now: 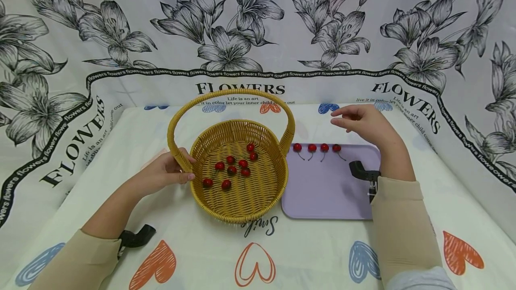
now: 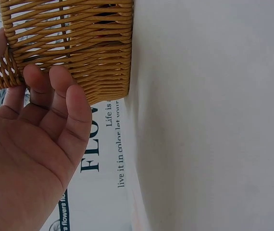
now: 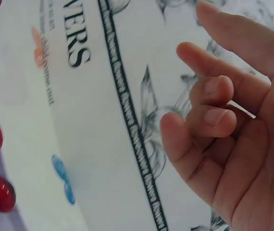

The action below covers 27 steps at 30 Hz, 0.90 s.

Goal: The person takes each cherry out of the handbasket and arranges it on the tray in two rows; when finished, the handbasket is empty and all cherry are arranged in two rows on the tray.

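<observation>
My left hand (image 1: 163, 171) holds the yellow wicker basket (image 1: 239, 215) where its tall handle meets the left rim. In the left wrist view the fingers of that left hand (image 2: 36, 139) curl by the woven wall of the basket (image 2: 98, 53). Inside the basket lie several red cherries (image 1: 219, 166), loosely scattered. To its right a light purple tray (image 1: 322, 191) carries a row of cherries (image 1: 312, 147) along its far edge, stems pointing nearer. Over the tray's far right side hovers my right hand (image 1: 363, 122), fingers loosely bent, with nothing between them in the right wrist view.
A white tablecloth (image 1: 306, 254) with printed hearts covers the table. Behind it stands a white cloth backdrop (image 1: 290, 57) with black flower prints and lettering. Black wrist mounts (image 1: 139, 236) stick out from both sleeves, the right one over the tray.
</observation>
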Motion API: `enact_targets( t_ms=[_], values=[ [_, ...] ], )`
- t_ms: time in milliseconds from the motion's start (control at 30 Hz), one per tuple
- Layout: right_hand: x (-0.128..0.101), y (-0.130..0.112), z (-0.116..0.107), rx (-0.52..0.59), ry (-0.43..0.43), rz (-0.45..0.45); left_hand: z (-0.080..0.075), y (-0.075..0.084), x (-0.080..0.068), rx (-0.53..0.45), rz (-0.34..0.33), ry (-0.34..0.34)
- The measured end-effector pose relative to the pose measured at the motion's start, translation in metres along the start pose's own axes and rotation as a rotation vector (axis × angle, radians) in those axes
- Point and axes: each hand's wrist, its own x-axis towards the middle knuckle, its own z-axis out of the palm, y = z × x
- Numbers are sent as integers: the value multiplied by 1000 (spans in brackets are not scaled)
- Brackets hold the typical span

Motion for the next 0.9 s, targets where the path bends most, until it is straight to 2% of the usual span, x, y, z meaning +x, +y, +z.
enact_targets(
  t_ms=[233,400,533,733,900],
  values=[
    [-14,-30,4,78,96,-97,0,0,0,6,-8,5],
    [-24,-50,13,109,129,-255,0,0,0,5,-6,5],
    [-30,-64,22,98,115,-391,0,0,0,2,1,3],
    [-41,-82,35,112,81,-510,0,-1,1,3,7,0],
    [-45,-93,50,148,-4,-639,0,-1,1,2,9,1]
  ],
)
